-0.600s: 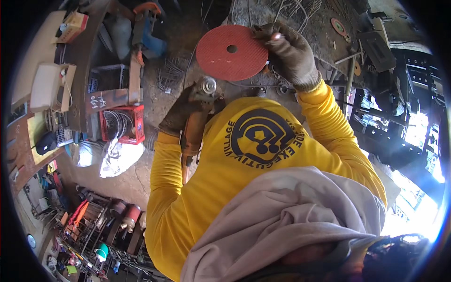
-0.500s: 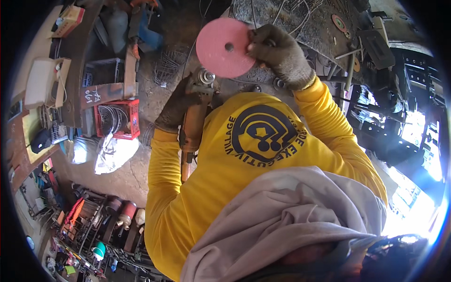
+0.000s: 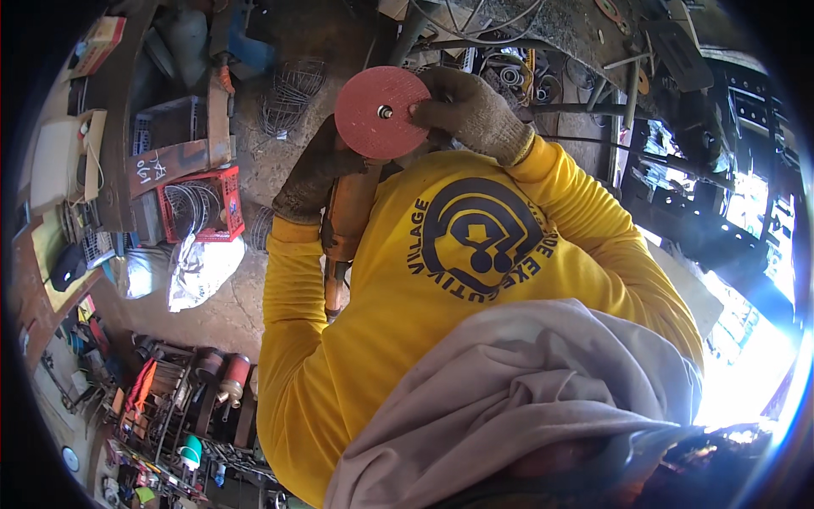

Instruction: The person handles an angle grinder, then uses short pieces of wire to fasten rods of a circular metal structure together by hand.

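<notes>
An orange angle grinder point(image 3: 349, 212) stands upright against my front, its head end away from me. My gloved left hand point(image 3: 309, 174) is wrapped round its body near the head. A round reddish cutting disc point(image 3: 381, 93) lies over the grinder's head, and the metal spindle tip shows in its centre hole. My gloved right hand point(image 3: 462, 110) pinches the disc's right edge between thumb and fingers. The disc hides the grinder's head behind it.
A red plastic crate point(image 3: 227, 204) with coiled wire stands at the left, beside a white sack point(image 3: 203, 276). A metal-topped workbench point(image 3: 568, 47) is at the far right. Tools and parts crowd a rack point(image 3: 182, 399) at the lower left.
My right hand has brought the disc left and down onto the grinder's head. The spindle, bare before, now shows through the disc's hole. The left hand keeps its grip.
</notes>
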Tool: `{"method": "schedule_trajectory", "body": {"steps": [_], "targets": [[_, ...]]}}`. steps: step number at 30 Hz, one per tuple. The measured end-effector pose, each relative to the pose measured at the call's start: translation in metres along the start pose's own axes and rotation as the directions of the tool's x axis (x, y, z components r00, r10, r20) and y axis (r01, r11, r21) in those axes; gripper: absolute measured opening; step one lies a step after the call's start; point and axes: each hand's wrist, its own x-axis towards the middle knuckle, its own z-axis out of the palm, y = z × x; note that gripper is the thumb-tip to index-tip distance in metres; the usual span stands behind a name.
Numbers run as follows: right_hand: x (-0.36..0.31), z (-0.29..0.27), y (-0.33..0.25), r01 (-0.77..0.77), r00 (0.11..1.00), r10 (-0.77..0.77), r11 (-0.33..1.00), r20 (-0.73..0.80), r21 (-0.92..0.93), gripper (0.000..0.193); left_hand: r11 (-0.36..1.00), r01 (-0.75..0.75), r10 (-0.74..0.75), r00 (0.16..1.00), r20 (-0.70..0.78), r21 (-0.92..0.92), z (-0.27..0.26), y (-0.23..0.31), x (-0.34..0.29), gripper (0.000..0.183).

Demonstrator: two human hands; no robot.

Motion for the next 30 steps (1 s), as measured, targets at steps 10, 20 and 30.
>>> {"method": "schedule_trajectory", "body": {"steps": [10, 20, 30], "targets": [[0.003, 0.006, 0.019, -0.051, 0.997, 0.055, 0.995, -0.058, 0.08, 0.044, 1.0, 0.018, -0.019, 0.999, 0.041, 0.012, -0.013, -0.006, 0.016, 0.093], [0.006, 0.006, 0.011, -0.042, 0.985, 0.012, 0.984, -0.172, -0.171, 0.046, 0.983, 0.024, -0.028, 0.999, 0.016, 0.184, -0.027, -0.011, 0.032, 0.094], [0.005, -0.005, -0.016, 0.231, 0.938, -0.323, 0.853, -0.126, -0.469, 0.034, 0.985, 0.073, -0.081, 0.996, 0.046, 0.155, -0.038, -0.019, 0.038, 0.094]]}}
